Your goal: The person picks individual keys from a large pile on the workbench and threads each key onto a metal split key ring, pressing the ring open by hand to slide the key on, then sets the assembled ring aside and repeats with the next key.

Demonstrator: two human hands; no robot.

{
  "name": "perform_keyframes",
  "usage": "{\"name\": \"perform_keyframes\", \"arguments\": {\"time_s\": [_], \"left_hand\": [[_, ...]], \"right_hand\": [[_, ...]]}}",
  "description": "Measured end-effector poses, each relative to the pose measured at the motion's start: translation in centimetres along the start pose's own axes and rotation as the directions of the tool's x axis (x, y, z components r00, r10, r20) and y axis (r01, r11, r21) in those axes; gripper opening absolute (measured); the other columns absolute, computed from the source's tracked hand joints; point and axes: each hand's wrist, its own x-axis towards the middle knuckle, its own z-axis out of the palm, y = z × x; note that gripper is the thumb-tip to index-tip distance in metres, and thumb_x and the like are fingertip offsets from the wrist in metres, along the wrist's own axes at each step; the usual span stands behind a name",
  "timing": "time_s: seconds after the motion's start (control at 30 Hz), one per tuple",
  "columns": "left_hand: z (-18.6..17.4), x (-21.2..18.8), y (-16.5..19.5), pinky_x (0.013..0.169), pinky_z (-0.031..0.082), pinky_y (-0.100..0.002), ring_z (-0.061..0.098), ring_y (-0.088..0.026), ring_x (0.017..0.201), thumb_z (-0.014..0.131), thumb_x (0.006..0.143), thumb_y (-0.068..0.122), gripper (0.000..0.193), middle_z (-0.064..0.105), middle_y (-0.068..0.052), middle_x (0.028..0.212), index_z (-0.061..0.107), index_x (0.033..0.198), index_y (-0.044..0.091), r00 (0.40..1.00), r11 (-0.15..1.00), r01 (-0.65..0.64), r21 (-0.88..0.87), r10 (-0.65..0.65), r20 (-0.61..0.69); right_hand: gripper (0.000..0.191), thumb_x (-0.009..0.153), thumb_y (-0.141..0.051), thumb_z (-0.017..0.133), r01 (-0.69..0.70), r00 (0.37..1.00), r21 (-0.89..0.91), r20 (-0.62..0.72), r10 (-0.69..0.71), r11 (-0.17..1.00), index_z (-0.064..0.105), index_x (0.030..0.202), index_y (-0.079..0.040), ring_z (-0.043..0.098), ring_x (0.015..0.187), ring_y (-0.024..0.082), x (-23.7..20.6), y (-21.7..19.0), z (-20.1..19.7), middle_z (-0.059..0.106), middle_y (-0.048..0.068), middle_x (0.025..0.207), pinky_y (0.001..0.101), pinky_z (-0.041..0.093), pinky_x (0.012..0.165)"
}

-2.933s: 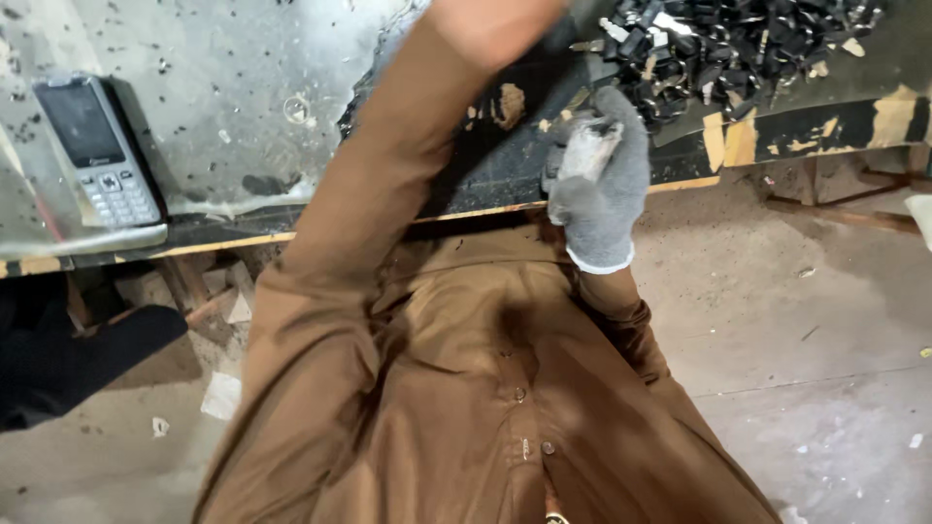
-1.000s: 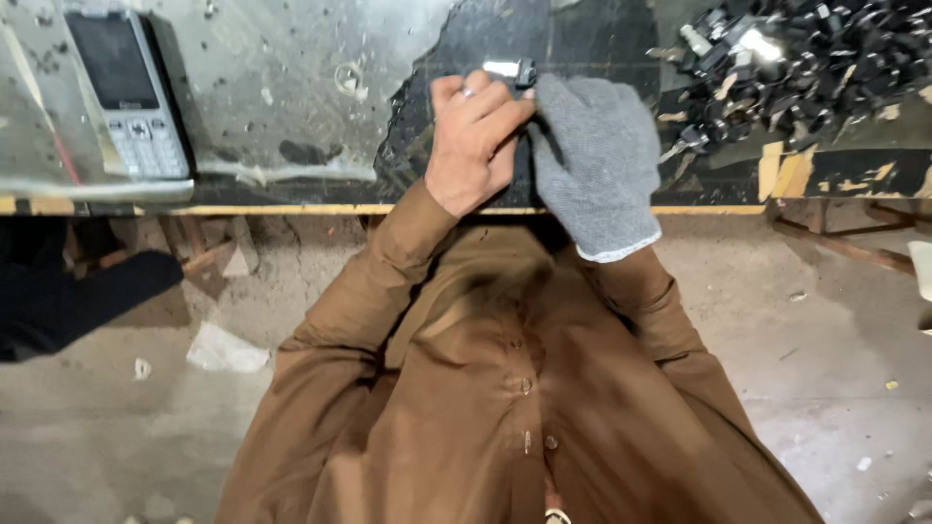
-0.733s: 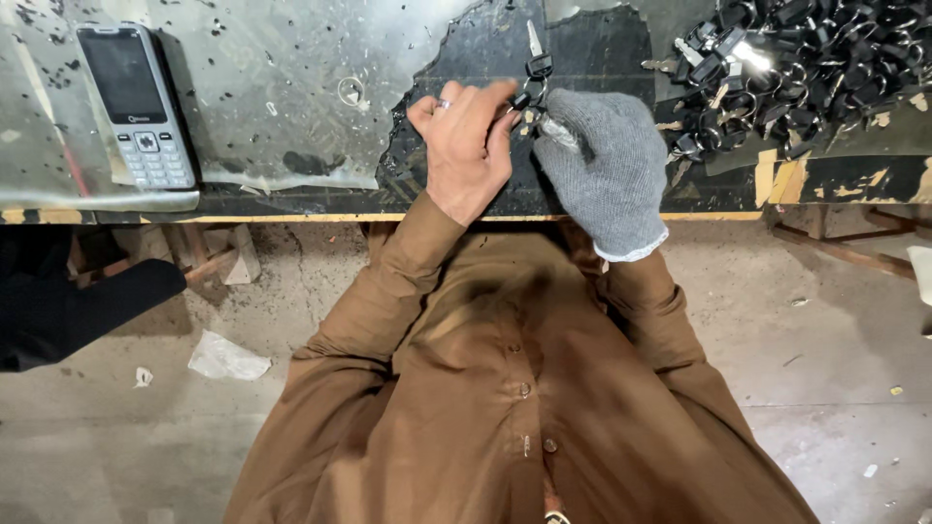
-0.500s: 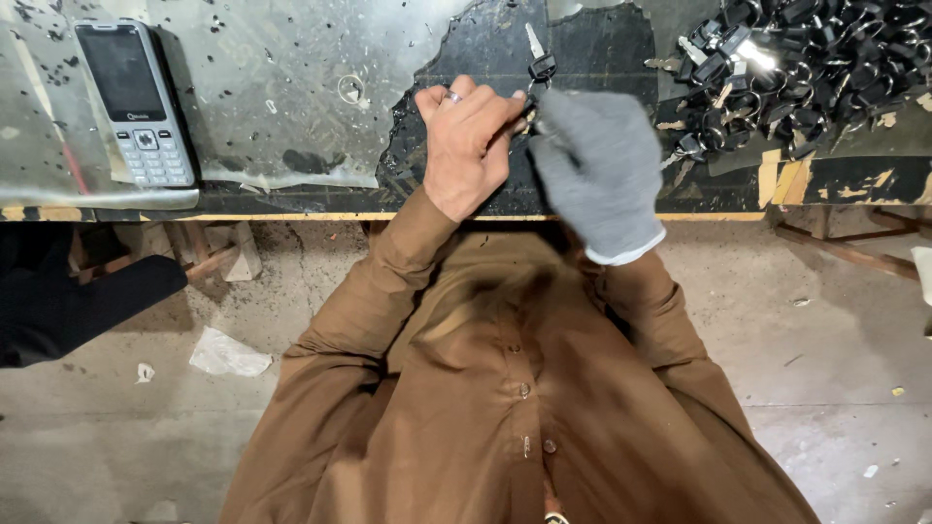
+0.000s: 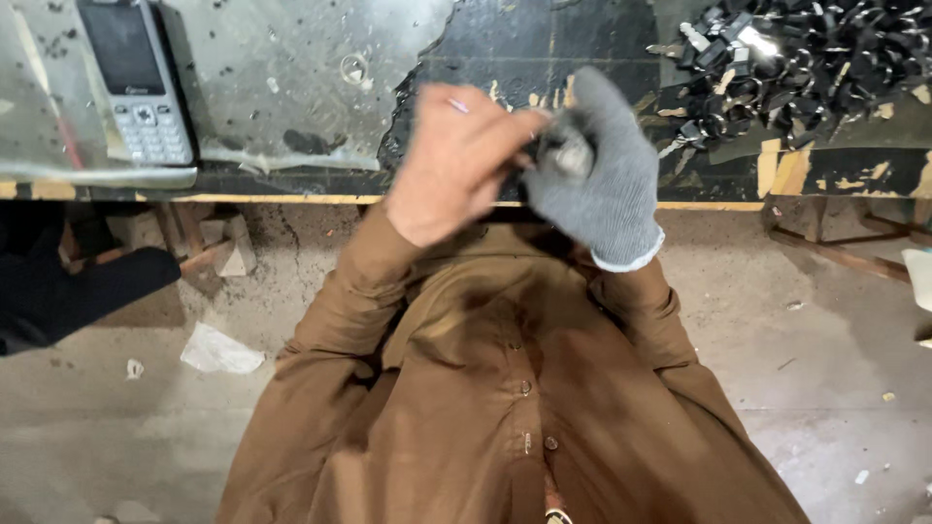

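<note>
Hands: bare left hand [image 5: 456, 160] and knit-gloved right hand [image 5: 597, 180] pinch 1 blurred metal piece [image 5: 563, 155] together.

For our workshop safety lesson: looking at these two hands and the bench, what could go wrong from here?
The left hand is bare while the right hand wears a glove, so the small metal part pinched between them might nick skin. The phone lies near the bench edge and could get knocked off.

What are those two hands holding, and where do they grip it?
A small metal piece, blurred, pinched between the bare left hand and gloved right hand; the exact grip spot cannot be told.
</note>
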Motion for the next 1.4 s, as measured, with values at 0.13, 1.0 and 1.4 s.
{"name": "perform_keyframes", "arguments": {"time_s": [0.13, 1.0, 1.4], "left_hand": [[2.7, -2.2, 1.1, 0.087, 0.051, -0.028, 0.059, -0.015, 0.095, 0.079, 0.093, 0.008, 0.033, 0.06, -0.003, 0.114, 0.055, 0.116, 0.004, 0.923, 0.674, 0.307, -0.672, -0.384, 0.036], [6.1, -1.7, -3.9, 0.092, 0.037, -0.041, 0.056, -0.027, 0.092, 0.068, 0.084, -0.004, 0.026, 0.056, -0.005, 0.091, 0.068, 0.106, 0.008, 0.964, 0.981, 0.163, 0.104, -0.136, -0.228], [5.7, -0.9, -4.0, 0.09, 0.032, -0.042, 0.054, -0.027, 0.091, 0.068, 0.081, -0.001, 0.021, 0.052, -0.006, 0.086, 0.065, 0.098, 0.011, 0.981, 0.975, 0.101, 0.196, -0.064, -0.186]], "right_hand": [[0.053, 0.082, -0.001, 0.082, 0.011, 0.998, 0.24, -0.07, 0.005, 0.971, 0.057, 0.129, 0.004, 0.068, 0.102, 0.02, -1.6, 0.3, 0.6, 0.066, 0.014, 0.115, 0.0342, 0.059, 0.089], [0.038, 0.096, -0.01, 0.075, 0.261, 0.962, -0.331, 0.014, -0.272, 0.907, 0.062, 0.131, -0.006, 0.061, 0.112, 0.036, 1.2, 0.2, 0.5, 0.065, 0.015, 0.122, 0.0435, 0.049, 0.099], [0.028, 0.089, -0.011, 0.077, 0.197, 0.966, -0.531, 0.248, -0.072, 0.824, 0.068, 0.115, -0.008, 0.062, 0.097, 0.037, 2.8, -1.0, 0.8, 0.067, 0.013, 0.101, 0.0456, 0.049, 0.083]]}}
